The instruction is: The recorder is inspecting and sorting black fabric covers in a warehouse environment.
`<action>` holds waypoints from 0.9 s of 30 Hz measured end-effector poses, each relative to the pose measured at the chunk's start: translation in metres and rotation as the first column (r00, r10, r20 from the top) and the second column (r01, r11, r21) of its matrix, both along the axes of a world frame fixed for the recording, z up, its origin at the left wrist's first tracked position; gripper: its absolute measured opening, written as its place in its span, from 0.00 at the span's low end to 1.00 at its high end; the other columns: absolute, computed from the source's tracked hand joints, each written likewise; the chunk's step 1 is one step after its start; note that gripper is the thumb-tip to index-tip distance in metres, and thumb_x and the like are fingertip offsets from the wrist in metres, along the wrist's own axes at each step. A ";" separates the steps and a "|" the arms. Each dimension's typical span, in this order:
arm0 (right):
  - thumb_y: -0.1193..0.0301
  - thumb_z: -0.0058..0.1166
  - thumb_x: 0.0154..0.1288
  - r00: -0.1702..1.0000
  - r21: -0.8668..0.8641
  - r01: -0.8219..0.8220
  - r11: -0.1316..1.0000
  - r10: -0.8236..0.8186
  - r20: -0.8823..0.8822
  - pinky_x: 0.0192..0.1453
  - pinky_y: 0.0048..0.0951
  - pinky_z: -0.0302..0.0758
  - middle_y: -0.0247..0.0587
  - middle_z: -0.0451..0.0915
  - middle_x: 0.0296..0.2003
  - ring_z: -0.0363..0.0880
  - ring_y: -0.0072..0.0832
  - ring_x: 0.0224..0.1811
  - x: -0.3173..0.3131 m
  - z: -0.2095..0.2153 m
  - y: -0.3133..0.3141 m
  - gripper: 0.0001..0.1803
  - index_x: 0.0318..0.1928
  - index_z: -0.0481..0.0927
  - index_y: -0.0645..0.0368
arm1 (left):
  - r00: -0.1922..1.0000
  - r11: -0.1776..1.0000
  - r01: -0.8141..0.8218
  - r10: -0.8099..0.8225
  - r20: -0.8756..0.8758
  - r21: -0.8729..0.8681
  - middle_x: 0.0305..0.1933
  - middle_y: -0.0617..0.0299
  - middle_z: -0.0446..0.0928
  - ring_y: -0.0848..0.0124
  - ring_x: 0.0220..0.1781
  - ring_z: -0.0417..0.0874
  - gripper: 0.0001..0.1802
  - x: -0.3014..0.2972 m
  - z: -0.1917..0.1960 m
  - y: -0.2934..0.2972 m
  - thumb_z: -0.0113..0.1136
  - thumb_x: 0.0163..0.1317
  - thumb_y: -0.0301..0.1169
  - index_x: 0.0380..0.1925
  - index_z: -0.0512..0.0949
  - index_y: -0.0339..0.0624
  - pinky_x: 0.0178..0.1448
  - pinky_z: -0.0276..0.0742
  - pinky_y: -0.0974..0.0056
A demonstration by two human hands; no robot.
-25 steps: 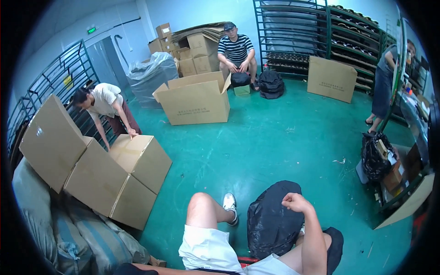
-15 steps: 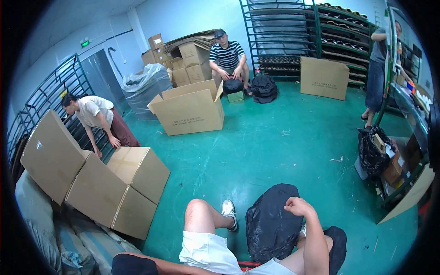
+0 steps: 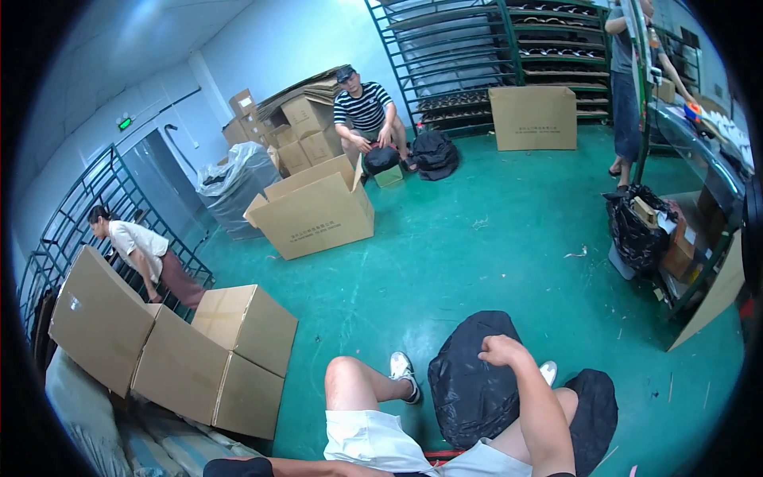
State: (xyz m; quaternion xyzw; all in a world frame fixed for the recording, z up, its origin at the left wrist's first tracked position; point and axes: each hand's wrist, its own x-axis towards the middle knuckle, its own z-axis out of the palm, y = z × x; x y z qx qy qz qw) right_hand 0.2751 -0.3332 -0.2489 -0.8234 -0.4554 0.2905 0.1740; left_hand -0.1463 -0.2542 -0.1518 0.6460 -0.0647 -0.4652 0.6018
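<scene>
The right hand [image 3: 502,350] rested, its grip closed, atop a black plastic bag [image 3: 469,381] at six o'clock. The left hand was out of sight. Cardboard boxes [image 3: 207,358] lay at eight o'clock.

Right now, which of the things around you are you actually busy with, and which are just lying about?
In hand:
- right hand, a closed fist resting on top of the black plastic bag between the knees

Lying about:
- open cardboard box in the middle of the green floor
- flattened cardboard boxes on the left
- closed carton by the shelving
- full black bag on the right
</scene>
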 end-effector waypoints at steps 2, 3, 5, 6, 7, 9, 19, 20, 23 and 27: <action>0.56 0.59 0.60 0.998 0.014 -0.063 0.998 0.063 0.026 0.55 0.44 0.76 0.51 0.83 0.46 0.80 0.45 0.52 -0.007 -0.006 0.004 0.21 0.46 0.82 0.57 | 0.873 0.953 -0.291 0.300 -0.385 0.084 0.32 0.66 0.77 0.72 0.36 0.74 0.14 -0.004 0.005 0.016 0.54 0.71 0.38 0.40 0.80 0.38 0.45 0.72 0.63; 0.55 0.58 0.61 0.996 -0.007 -0.081 0.997 0.081 0.024 0.55 0.44 0.76 0.49 0.83 0.47 0.80 0.45 0.53 -0.009 -0.004 0.007 0.21 0.47 0.81 0.56 | 0.943 0.962 -0.274 0.273 -0.190 0.024 0.39 0.67 0.79 0.71 0.37 0.76 0.14 -0.004 0.006 0.015 0.56 0.70 0.38 0.45 0.81 0.39 0.47 0.73 0.63; 0.55 0.57 0.61 0.997 -0.016 -0.076 0.997 0.076 0.004 0.55 0.44 0.76 0.48 0.83 0.48 0.80 0.44 0.53 -0.010 -0.001 0.006 0.21 0.47 0.81 0.56 | 0.955 0.959 -0.281 0.284 -0.089 0.039 0.44 0.65 0.79 0.70 0.41 0.77 0.16 -0.024 -0.024 0.021 0.56 0.70 0.37 0.48 0.80 0.38 0.51 0.73 0.63; 0.55 0.57 0.61 0.997 -0.040 -0.070 0.997 0.070 -0.017 0.56 0.44 0.76 0.47 0.83 0.49 0.79 0.44 0.54 -0.009 -0.001 0.002 0.21 0.47 0.81 0.56 | 0.958 0.957 -0.287 0.287 0.011 0.039 0.48 0.64 0.80 0.70 0.45 0.78 0.17 -0.028 -0.035 0.023 0.56 0.70 0.37 0.52 0.79 0.37 0.54 0.73 0.63; 0.55 0.57 0.61 0.999 -0.055 -0.047 0.997 0.048 0.007 0.57 0.44 0.76 0.45 0.82 0.50 0.79 0.43 0.55 -0.008 -0.003 -0.002 0.21 0.48 0.81 0.55 | 0.967 0.978 -0.171 0.189 -0.168 0.121 0.53 0.60 0.79 0.69 0.55 0.76 0.20 0.002 0.008 0.019 0.55 0.69 0.35 0.57 0.77 0.36 0.63 0.69 0.63; 0.55 0.57 0.62 0.999 -0.067 -0.034 0.997 0.034 0.013 0.57 0.44 0.76 0.46 0.82 0.50 0.79 0.43 0.56 -0.005 -0.002 -0.002 0.21 0.49 0.81 0.55 | 0.969 0.978 -0.158 0.180 -0.172 0.136 0.53 0.60 0.79 0.69 0.55 0.76 0.20 0.013 0.012 0.029 0.56 0.69 0.35 0.57 0.77 0.36 0.63 0.69 0.63; 0.56 0.55 0.63 0.996 -0.157 -0.081 0.984 0.087 0.032 0.58 0.45 0.76 0.49 0.81 0.51 0.78 0.44 0.57 0.002 -0.004 0.005 0.22 0.51 0.80 0.57 | 0.957 0.987 -0.117 0.140 -0.252 0.107 0.52 0.60 0.79 0.69 0.56 0.75 0.19 0.050 0.003 0.050 0.56 0.69 0.35 0.56 0.77 0.36 0.64 0.68 0.63; 0.56 0.55 0.63 0.996 -0.143 -0.080 0.986 0.086 0.032 0.58 0.44 0.75 0.50 0.81 0.51 0.78 0.44 0.57 0.001 -0.003 0.005 0.22 0.51 0.79 0.58 | 0.954 0.988 -0.114 0.137 -0.268 0.100 0.52 0.60 0.79 0.69 0.56 0.75 0.19 0.052 0.001 0.052 0.56 0.69 0.35 0.56 0.78 0.36 0.64 0.68 0.63; 0.57 0.56 0.64 0.997 -0.120 -0.071 0.990 0.072 0.008 0.59 0.45 0.75 0.51 0.81 0.51 0.78 0.45 0.57 0.006 0.000 0.004 0.22 0.51 0.79 0.59 | 0.945 0.991 -0.103 0.123 -0.303 0.080 0.52 0.60 0.79 0.69 0.56 0.75 0.19 0.057 -0.007 0.059 0.56 0.69 0.35 0.56 0.78 0.36 0.64 0.68 0.63; 0.57 0.56 0.64 0.997 -0.097 -0.069 0.993 0.071 0.017 0.59 0.45 0.75 0.52 0.81 0.51 0.78 0.46 0.57 0.008 0.007 0.008 0.22 0.51 0.79 0.59 | 0.931 0.993 -0.103 0.115 -0.347 0.055 0.51 0.60 0.79 0.69 0.56 0.75 0.19 0.059 -0.016 0.057 0.57 0.68 0.34 0.55 0.78 0.36 0.64 0.68 0.64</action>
